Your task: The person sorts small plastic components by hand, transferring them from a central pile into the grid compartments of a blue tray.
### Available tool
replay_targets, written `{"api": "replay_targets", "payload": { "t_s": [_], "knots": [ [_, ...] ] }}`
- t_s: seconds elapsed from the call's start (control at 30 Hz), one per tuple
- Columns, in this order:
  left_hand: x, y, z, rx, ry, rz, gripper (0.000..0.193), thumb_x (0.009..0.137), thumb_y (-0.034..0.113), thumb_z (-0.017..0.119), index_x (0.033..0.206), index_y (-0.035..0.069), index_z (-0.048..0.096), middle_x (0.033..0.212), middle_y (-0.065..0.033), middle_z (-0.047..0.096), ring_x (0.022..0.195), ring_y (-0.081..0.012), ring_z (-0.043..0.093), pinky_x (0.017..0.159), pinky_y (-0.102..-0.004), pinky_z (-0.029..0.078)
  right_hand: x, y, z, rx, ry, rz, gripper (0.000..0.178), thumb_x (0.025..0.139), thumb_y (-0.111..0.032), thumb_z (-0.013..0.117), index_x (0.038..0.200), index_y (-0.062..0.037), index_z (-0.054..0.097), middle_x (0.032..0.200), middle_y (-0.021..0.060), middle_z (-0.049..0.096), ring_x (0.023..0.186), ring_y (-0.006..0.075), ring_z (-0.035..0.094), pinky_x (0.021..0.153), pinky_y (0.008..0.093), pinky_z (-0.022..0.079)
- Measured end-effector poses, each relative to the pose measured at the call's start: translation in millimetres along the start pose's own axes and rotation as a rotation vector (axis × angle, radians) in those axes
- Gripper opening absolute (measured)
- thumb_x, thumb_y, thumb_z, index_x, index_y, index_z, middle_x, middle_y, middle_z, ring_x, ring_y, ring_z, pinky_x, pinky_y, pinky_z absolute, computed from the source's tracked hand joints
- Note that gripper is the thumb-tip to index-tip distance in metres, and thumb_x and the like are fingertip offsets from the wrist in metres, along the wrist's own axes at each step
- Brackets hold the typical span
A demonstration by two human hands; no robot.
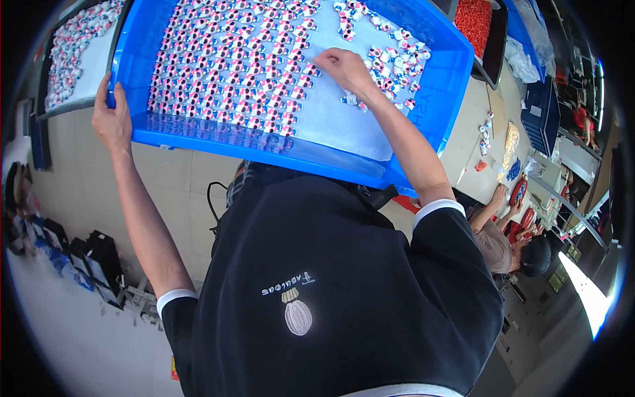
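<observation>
A large blue plastic tray (297, 153) lies in front of me, lined with a pale sheet. Many small white, pink and blue toy figures (231, 66) with dark eye spots stand in close rows across its left and middle. A loose heap of the same figures (397, 63) fills part of the right side. With thumb and fingers, my left hand (114, 119) grips the tray's left rim. My right hand (344, 68) is pinched closed, its fingertips at the right edge of the rows beside a figure; what they hold is hidden.
At the far left stands a dark-edged tray (83, 102) with more figures. Beyond the right side are a bin of red pieces (472, 23) and a worktable (473, 149) with small parts. A co-worker (496, 241) sits there. Black crates (99, 261) stand at lower left.
</observation>
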State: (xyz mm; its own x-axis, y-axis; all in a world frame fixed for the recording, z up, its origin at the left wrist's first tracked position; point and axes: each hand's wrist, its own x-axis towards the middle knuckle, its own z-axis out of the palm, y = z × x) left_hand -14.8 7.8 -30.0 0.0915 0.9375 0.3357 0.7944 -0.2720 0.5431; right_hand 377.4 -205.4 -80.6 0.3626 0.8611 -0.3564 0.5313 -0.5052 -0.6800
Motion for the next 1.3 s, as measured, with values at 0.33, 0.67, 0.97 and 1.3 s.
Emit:
{"api": "replay_targets", "payload": {
  "t_s": [0.33,0.67,0.97,1.3],
  "knots": [
    [2.5,-4.1,-3.6,0.017,-0.053,-0.036,0.035,0.089,0.032,0.064,0.121,0.02,0.065,0.079,-0.0058,0.064,0.066,-0.0127,0.055,0.064,-0.0307,0.047,-46.8,27.2,-18.4,-0.683,-0.024,-0.131,0.028,0.075,-0.032,0.068,0.085,-0.0061,0.067,0.089,0.0115,0.067,0.084,0.0289,0.067,0.071,0.0431,0.054],
    [1.7,-1.2,-6.3,0.049,-0.081,-0.091,0.036,0.088,0.033,0.063,0.122,0.02,0.064,0.091,-0.0098,0.068,0.069,-0.0146,0.058,0.066,-0.0313,0.048,10.9,14.4,-8.8,-0.334,0.059,0.07,0.047,0.076,-0.051,0.068,0.088,-0.0059,0.069,0.087,0.0146,0.069,0.086,0.0306,0.066,0.075,0.0416,0.051],
    [0.5,-6.8,-2.4,0.022,-0.049,-0.052,0.037,0.088,0.035,0.063,0.122,0.021,0.064,0.092,-0.0089,0.069,0.068,-0.013,0.057,0.065,-0.0299,0.048,5.4,14.7,-22.9,-0.062,0.003,0.049,0.045,0.078,-0.048,0.069,0.098,-0.0081,0.07,0.084,0.0113,0.069,0.083,0.0289,0.067,0.076,0.04,0.051],
    [3.0,-7.1,-1.6,0.017,-0.017,-0.005,0.037,0.088,0.034,0.063,0.123,0.021,0.064,0.089,-0.0071,0.068,0.064,-0.0112,0.054,0.062,-0.0292,0.047,-54.3,39.3,-27.7,-0.65,-0.255,-0.351,0.03,0.079,-0.016,0.067,0.108,-0.0086,0.062,0.107,0.0119,0.06,0.098,0.0301,0.061,0.081,0.0397,0.051]
  ]
}}
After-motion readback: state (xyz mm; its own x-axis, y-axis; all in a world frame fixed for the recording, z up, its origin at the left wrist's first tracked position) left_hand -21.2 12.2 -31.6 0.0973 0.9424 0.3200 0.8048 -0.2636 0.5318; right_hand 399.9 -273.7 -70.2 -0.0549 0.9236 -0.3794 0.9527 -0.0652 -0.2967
